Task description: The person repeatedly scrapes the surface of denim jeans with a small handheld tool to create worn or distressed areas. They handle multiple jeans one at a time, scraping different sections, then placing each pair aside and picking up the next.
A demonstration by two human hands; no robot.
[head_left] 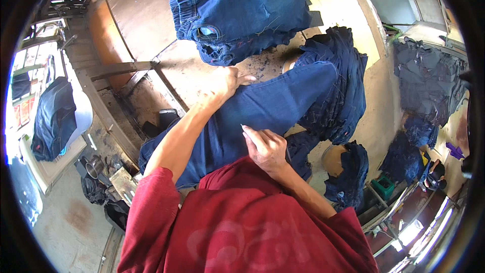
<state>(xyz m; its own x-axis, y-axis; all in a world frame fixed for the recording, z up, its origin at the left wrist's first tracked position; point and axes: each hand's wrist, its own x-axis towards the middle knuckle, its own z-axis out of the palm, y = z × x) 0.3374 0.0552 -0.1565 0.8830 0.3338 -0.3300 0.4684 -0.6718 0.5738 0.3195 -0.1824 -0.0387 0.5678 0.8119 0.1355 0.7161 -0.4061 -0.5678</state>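
A blue denim trouser leg [273, 103] lies stretched across in front of me, from my lap at the left toward a bunched pile at the right. At its far edge is my left hand [228, 82], its fingers curled and closed on the denim, one digit pointing right along the edge. My right hand [267, 150] rests over the near side of the leg, fingers bent and pinched together. A small pale tip shows at its fingertips; whether it is a nail or a held thing I cannot make out.
Stacked jeans [242, 15] with elastic waists lie at the far side. A heap of dark denim [338, 86] sits right of the leg. Grey trousers [429, 78] and a green basket [383, 187] are at far right. A wooden frame bar [169, 86] stands left of my hand.
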